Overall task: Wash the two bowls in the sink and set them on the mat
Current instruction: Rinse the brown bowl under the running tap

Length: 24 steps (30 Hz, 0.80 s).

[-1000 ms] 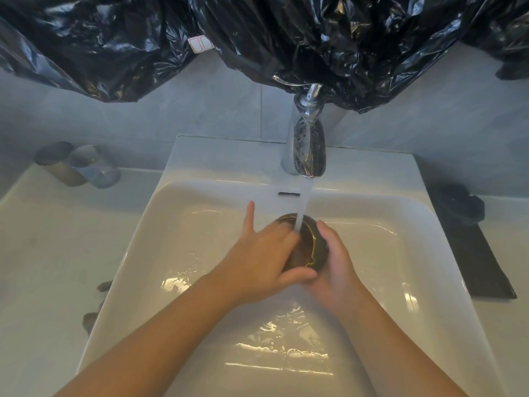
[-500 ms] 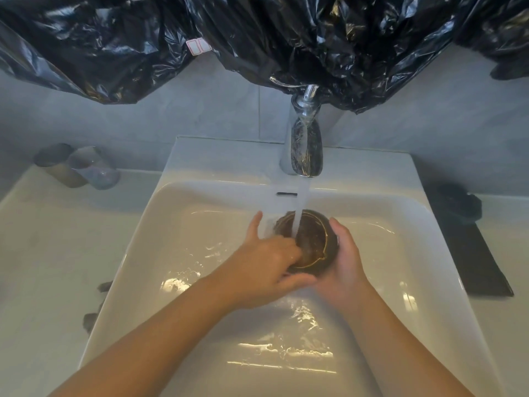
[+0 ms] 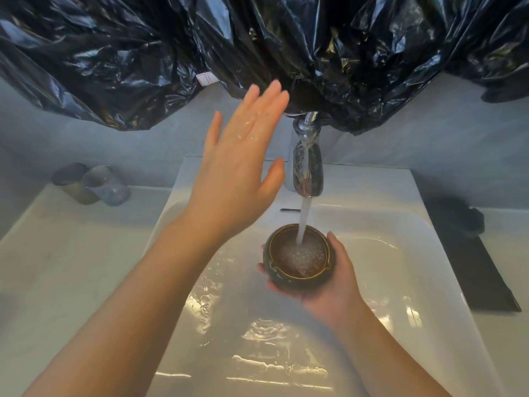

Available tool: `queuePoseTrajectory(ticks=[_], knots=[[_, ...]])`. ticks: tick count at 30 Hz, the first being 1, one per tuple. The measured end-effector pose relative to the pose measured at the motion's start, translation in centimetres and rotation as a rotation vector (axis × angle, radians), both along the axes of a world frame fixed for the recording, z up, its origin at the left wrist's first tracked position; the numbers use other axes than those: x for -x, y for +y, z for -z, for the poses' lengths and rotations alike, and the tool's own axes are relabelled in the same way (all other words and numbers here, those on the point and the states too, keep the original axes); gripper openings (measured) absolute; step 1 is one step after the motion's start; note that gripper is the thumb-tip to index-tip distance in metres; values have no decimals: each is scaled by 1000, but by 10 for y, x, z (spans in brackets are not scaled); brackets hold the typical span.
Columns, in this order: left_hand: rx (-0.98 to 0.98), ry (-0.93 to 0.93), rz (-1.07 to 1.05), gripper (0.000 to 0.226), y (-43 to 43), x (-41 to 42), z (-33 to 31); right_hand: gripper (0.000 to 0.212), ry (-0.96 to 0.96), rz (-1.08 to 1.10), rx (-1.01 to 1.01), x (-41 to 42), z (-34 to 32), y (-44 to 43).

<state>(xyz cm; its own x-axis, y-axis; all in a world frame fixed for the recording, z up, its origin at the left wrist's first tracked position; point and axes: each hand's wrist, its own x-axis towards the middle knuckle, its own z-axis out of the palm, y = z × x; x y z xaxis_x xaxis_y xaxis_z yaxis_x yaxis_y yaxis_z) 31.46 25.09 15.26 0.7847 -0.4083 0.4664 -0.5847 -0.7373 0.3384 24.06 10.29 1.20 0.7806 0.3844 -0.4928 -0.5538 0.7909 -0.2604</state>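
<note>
Cupping a small dark bowl [image 3: 297, 277] from below in the right hand [image 3: 335, 293], fingers curled round its left side, thumb up against the right rim. Held upright over the white sink [image 3: 183, 282], directly under the chrome faucet [image 3: 307, 170], carried on the palm rather than set on the basin floor. Taking the water stream [image 3: 303, 222] straight into its middle; full of frothy, bubbling water up near the thin gold-coloured rim line. Left hand [image 3: 240, 170] raised well above the basin, flat and holding nothing, four fingers straight and close together, thumb spread off to the side, wet drops on its back. Sitting just left of the faucet top, fingertips in front of the crumpled black plastic sheeting [image 3: 315, 47] hung across the wall; no visible contact with the faucet handle, looks apart. Shallow rippled water pooled in the basin, bright glare along the near part. Overflow slot [image 3: 286, 210] in the back wall just left of the stream. Black mat [image 3: 483, 276] on the counter to the right of the sink, with a dark rounded object [image 3: 458, 219] at its far end, too dim to name. Two tumblers [image 3: 94, 184] side by side, touching, at the back left of the white counter [image 3: 57, 267]. Small white label [image 3: 206, 79] stuck on the plastic, left of the raised fingers.
</note>
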Motion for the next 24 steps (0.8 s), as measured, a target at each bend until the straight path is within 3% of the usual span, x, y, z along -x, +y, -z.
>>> queuePoseTrajectory(ticks=[5, 9, 12, 15, 17, 20, 21, 23, 24], knots=[[-55, -37, -68, 52, 7, 2, 17, 81, -1, -11, -45, 0, 4, -3], [23, 24, -54, 58, 11, 11, 29, 104, -79, 6, -9, 0, 4, -4], [273, 248, -79, 68, 10, 31, 55, 103, -186, 39, 26, 1, 7, -6], [450, 709, -153, 54, 12, 53, 95, 100, -196, 84, 136, 1, 15, -14], [343, 896, -86, 30, 12, 57, 111, 94, -185, 55, 262, 1, 12, -14], [434, 1034, -30, 24, 12, 51, 117, 36, -144, 24, 632, -2, 5, -14], [468, 1071, -39, 26, 11, 49, 119, 33, -146, 2, 732, -3, 3, -14], [536, 1101, -65, 25, 9, 48, 123, 58, -250, -57, 906, -1, 3, -15], [585, 1087, -72, 25, 9, 49, 125, 60, -334, -73, 983, 0, 2, -15]])
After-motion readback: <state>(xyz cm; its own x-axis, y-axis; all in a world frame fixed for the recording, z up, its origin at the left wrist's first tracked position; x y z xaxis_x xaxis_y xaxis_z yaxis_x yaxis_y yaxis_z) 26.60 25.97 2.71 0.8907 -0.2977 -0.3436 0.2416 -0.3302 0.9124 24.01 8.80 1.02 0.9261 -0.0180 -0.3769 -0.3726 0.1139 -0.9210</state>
